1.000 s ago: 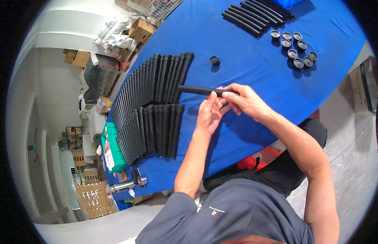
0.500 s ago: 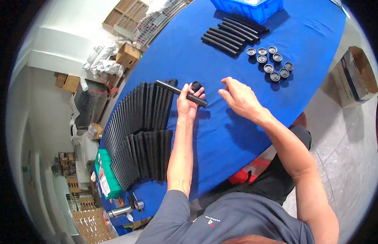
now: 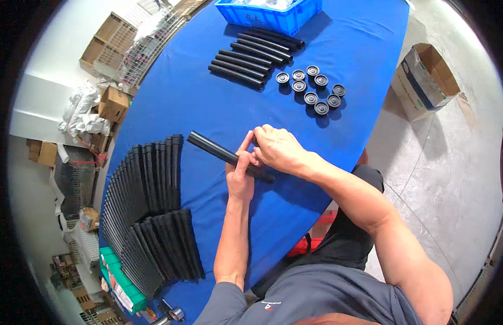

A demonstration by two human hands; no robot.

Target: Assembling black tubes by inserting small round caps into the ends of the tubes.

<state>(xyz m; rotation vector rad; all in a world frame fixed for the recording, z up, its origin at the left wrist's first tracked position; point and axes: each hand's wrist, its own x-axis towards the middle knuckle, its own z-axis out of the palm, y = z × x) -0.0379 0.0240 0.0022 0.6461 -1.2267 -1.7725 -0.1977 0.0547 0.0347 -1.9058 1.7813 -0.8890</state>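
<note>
A black tube [image 3: 213, 148] lies slantwise across my left hand [image 3: 240, 179], held under the thumb. My right hand [image 3: 282, 150] has come against the left fingertips, its fingers bent in a pinch. A dark bit of a round black cap [image 3: 255, 140] shows between the two hands; most of it is hidden by the right fingers. To the right, several black round caps [image 3: 311, 98] stand on the blue cloth. Beyond the hands, several loose black tubes [image 3: 246, 62] lie side by side.
Rows of black tubes with capped ends [image 3: 159, 173] fan out at left, next to a green bin [image 3: 121, 281]. A blue crate [image 3: 300, 21] stands at the far edge of the blue-covered table [image 3: 208, 114]. An open cardboard box [image 3: 424, 81] is on the floor at right.
My right hand has moved left to my left hand and closed at the cap on its fingertips. The view has shifted, so the table things appear farther left.
</note>
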